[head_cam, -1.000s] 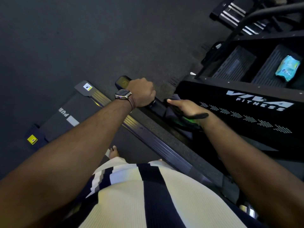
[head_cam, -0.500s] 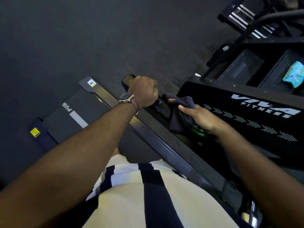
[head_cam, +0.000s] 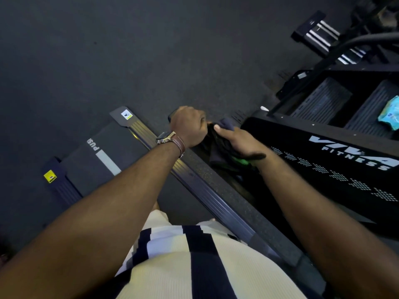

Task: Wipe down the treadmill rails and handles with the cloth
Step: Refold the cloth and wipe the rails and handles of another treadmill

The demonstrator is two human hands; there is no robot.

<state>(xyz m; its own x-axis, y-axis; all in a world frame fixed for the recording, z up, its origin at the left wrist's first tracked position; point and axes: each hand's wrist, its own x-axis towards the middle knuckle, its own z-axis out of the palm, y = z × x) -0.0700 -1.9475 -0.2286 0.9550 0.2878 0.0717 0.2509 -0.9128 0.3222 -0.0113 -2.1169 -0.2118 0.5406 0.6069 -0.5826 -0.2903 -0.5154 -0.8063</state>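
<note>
The left hand (head_cam: 187, 126) is curled tight round the end of the dark handle (head_cam: 172, 114). Just to its right, the right hand (head_cam: 236, 140) presses the dark cloth (head_cam: 218, 147) onto that handle, fingers wrapped over it. The cloth looks soft, light and floppy, so bunching it in the palm should work best.

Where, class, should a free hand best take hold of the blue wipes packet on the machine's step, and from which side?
Pinch the wipes packet across its short width, coming from above. It lies flat on the ridged black step, so its top face is open while a raised panel crowds one edge. Part of it runs out of frame, so this is a judgement.
</note>
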